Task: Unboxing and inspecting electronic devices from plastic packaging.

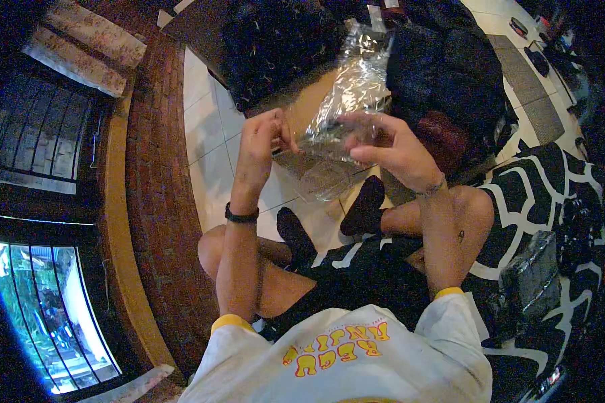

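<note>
A clear, crinkled plastic bag (355, 75) spreads over a brown surface in front of me and reflects the light. My left hand (269, 131) is at the bag's left side with its fingers bent; whether it pinches the clear film is not plain. My right hand (390, 146) overlaps the bag's lower right part, thumb and fingers curled around a bit of the film. Below and between the hands hangs a thin transparent part (327, 179), its outline hard to make out. Dark fabric (282, 50) lies to the left of the bag, and a dark padded heap (443, 65) to its right.
My crossed legs and dark socks (360, 206) are close below the hands on the tiled floor (206, 131). A black-and-white patterned cloth (524, 201) with a plastic-wrapped dark package (529, 277) is at right. A brick wall (156, 151) runs along the left.
</note>
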{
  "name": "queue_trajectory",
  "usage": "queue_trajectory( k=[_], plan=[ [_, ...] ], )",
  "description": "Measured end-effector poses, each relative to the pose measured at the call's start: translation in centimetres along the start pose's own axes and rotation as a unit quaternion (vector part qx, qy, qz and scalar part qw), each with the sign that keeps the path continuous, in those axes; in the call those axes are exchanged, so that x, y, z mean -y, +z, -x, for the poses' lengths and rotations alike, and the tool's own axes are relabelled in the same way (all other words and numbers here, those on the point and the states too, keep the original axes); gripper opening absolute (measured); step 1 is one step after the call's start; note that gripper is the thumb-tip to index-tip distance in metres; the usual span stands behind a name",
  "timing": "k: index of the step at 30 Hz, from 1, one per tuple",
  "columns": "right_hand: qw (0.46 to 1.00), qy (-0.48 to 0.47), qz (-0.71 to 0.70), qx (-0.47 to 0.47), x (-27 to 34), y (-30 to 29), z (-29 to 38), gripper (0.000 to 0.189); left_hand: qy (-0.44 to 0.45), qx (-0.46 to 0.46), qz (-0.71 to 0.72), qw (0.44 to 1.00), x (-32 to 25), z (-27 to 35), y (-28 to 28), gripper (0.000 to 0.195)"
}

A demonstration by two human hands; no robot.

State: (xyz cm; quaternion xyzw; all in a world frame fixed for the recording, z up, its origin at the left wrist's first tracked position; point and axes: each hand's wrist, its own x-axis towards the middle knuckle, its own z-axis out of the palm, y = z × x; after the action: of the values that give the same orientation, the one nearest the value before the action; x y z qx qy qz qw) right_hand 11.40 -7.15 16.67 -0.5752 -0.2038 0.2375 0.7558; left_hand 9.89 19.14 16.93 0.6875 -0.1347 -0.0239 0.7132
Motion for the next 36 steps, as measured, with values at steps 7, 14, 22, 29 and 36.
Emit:
queue_trajectory(
  k=[7, 14, 22, 29, 36],
  plan=[
    [0.992, -0.002, 0.085, 0.098, -2.1, 0.3, -0.3, 0.049, -0.132, -0.015, -0.093, 0.987, 0.2, -0.6, 3.1, 0.036],
    [0.968, -0.005, 0.195, 0.155, -2.5, -0.2, -0.3, 0.054, -0.14, -0.131, 0.11, 0.975, 0.3, -0.6, 1.5, 0.027],
    [0.945, 0.009, 0.266, 0.192, -2.4, 0.2, 0.1, 0.052, -0.096, -0.134, 0.131, 0.978, -0.5, -0.7, 3.1, 0.033],
    [0.93, -0.003, 0.315, 0.189, -2.1, 0.1, -0.1, 0.057, -0.036, -0.128, -0.138, 0.982, 0.2, -0.6, 3.9, 0.031],
    [0.972, -0.111, 0.13, -0.158, -3.9, 0.6, -1.9, 0.046, -0.016, -0.12, -0.157, 0.98, 1.4, -0.3, 5.2, 0.022]
  ],
)
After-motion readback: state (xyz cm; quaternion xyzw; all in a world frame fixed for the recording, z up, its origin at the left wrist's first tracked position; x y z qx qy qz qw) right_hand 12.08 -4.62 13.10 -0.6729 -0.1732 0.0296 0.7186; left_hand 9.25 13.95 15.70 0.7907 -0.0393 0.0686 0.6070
